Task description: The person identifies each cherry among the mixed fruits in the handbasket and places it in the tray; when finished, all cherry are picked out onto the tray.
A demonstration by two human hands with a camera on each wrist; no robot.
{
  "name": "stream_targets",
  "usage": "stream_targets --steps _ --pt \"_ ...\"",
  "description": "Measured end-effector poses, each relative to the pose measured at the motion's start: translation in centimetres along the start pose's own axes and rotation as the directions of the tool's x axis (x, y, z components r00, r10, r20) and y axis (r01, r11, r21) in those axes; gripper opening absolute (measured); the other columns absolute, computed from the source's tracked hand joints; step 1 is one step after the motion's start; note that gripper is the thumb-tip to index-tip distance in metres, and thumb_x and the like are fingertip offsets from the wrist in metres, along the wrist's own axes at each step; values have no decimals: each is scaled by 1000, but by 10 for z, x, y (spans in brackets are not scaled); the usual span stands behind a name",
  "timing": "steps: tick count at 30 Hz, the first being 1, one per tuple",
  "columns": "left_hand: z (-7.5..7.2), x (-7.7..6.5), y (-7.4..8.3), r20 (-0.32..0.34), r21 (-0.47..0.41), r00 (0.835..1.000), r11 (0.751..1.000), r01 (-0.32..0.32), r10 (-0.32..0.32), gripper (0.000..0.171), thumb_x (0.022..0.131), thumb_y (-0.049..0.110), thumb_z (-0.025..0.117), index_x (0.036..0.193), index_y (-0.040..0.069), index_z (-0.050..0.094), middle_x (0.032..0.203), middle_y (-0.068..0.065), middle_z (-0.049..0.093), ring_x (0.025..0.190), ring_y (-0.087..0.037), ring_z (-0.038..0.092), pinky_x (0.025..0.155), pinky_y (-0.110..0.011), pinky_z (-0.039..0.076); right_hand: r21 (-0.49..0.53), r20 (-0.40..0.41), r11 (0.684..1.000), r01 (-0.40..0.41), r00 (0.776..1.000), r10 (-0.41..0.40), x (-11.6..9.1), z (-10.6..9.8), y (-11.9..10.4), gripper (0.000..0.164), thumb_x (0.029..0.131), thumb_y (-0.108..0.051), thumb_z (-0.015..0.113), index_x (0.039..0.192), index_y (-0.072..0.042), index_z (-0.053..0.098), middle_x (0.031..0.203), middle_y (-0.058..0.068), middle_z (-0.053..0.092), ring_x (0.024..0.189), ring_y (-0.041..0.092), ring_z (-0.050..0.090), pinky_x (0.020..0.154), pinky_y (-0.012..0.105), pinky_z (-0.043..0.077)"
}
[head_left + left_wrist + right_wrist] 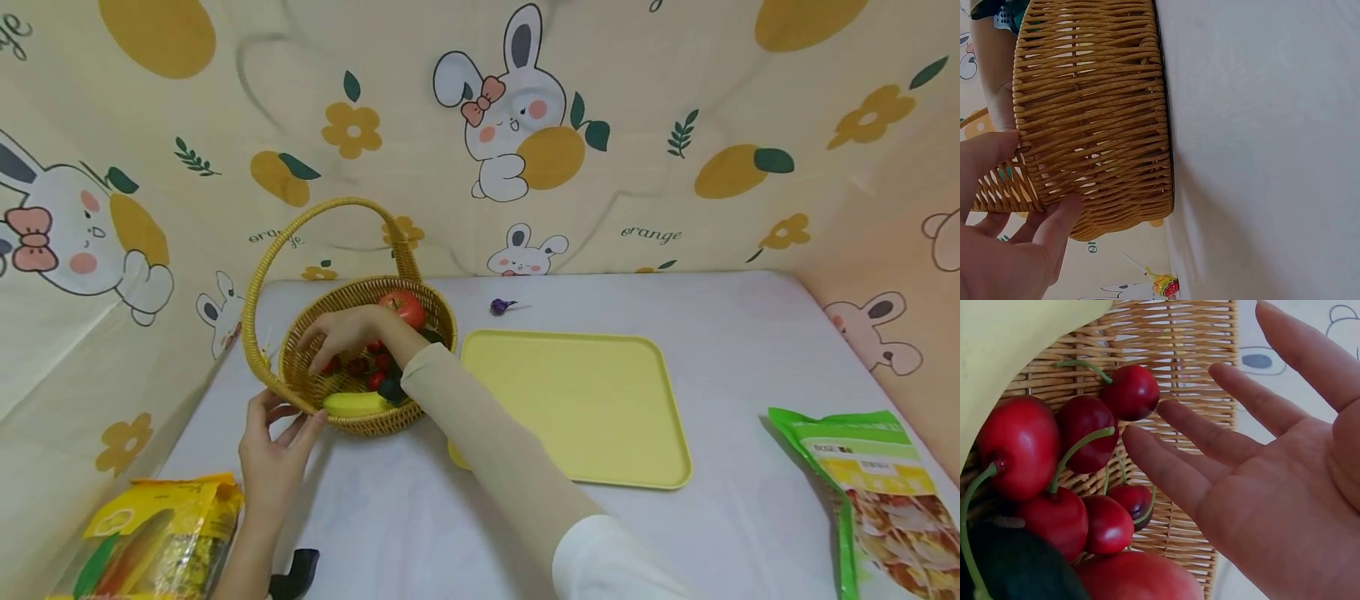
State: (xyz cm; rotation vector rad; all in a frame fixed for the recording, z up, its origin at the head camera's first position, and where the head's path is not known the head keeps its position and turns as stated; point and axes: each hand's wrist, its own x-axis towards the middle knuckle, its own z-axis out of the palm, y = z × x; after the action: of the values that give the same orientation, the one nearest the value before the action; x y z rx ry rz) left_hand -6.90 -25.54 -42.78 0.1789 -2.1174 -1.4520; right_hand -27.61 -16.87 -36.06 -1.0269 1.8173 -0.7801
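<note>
A wicker basket (pixel 375 426) with a tall arched handle stands at the back left. My left hand (pixel 274 450) holds its near left side where the handle meets the rim, thumb and fingers either side of the wicker (pixel 1094 112). My right hand (pixel 348 329) reaches into the basket, palm showing in the right wrist view, fingers spread and nothing in them. Its fingertips are right at a cherry (pixel 1132 392), among several stemmed cherries. Around them lie a banana (pixel 356 405), a red apple (pixel 402 308) and a dark green fruit (pixel 1013 569), partly hidden.
A yellow tray (pixel 570 408) lies right of the basket, a purple-wrapped lollipop (pixel 501 307) behind it. Another lollipop (pixel 1165 284) is beyond the basket. A yellow bag (pixel 161 533) stands front left, near a black object (pixel 295 573); a green bag (pixel 873 500) lies at right.
</note>
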Motion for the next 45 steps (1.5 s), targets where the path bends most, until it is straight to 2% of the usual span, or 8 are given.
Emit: stream_targets --steps 6,11,15,18,24,34,40,45 --pt "2 0 0 6 -7 1000 1000 24 -24 55 85 -10 73 133 -7 46 120 -11 53 107 -15 54 86 -12 54 63 41 996 -61 997 58 6 5 1 49 94 -14 69 140 -4 54 133 4 56 111 13 56 103 37 53" --pt "1 -1 1 8 -8 1000 1000 21 -21 54 85 -9 73 132 -6 47 122 -13 53 107 -16 53 87 -12 54 120 102 991 -56 994 44 8 10 2 37 96 -8 67 130 0 60 111 6 64 104 20 61 102 41 53" --pt "-1 0 0 3 -14 1000 1000 11 -11 53 85 -10 73 131 -7 47 122 -17 53 107 -17 53 87 -12 54 146 135 988 -56 990 36 10 12 1 35 95 -6 66 129 1 60 97 7 63 86 20 59 96 38 55" --pt "-1 0 0 1 -3 1000 1000 11 -11 53 85 -11 73 131 -8 47 122 -17 53 107 -16 54 87 -12 55 169 158 983 -70 987 43 10 12 2 37 94 -1 67 129 2 60 98 8 62 80 18 57 94 37 56" --pt "-2 0 0 0 25 1000 1000 15 -15 54 85 -10 73 132 -7 47 122 -16 53 107 -14 54 86 -12 55 190 181 978 -87 982 52 12 12 2 38 90 4 69 127 4 61 115 12 63 92 19 66 94 37 58" --pt "-1 -2 1 5 13 1000 1000 18 -18 52 85 -9 73 131 -7 48 120 -14 53 107 -17 54 88 -15 55 164 152 985 -53 988 28 15 16 6 17 90 4 69 107 5 68 98 9 65 81 19 67 85 38 62" --pt "1 -1 0 -8 -3 1000 1000 22 -22 54 84 -10 74 131 -7 49 120 -10 54 107 -17 54 88 -15 55 137 85 988 78 992 -91 5 5 8 20 89 3 70 109 1 71 100 9 69 87 18 67 88 42 61" --pt "-1 -1 0 -14 -1 999 1000 28 -28 55 84 -10 74 132 -6 49 122 -12 54 107 -17 53 87 -14 55 201 -10 948 246 969 -249 -23 -18 8 30 90 0 71 120 4 68 110 9 70 101 20 67 96 45 57"
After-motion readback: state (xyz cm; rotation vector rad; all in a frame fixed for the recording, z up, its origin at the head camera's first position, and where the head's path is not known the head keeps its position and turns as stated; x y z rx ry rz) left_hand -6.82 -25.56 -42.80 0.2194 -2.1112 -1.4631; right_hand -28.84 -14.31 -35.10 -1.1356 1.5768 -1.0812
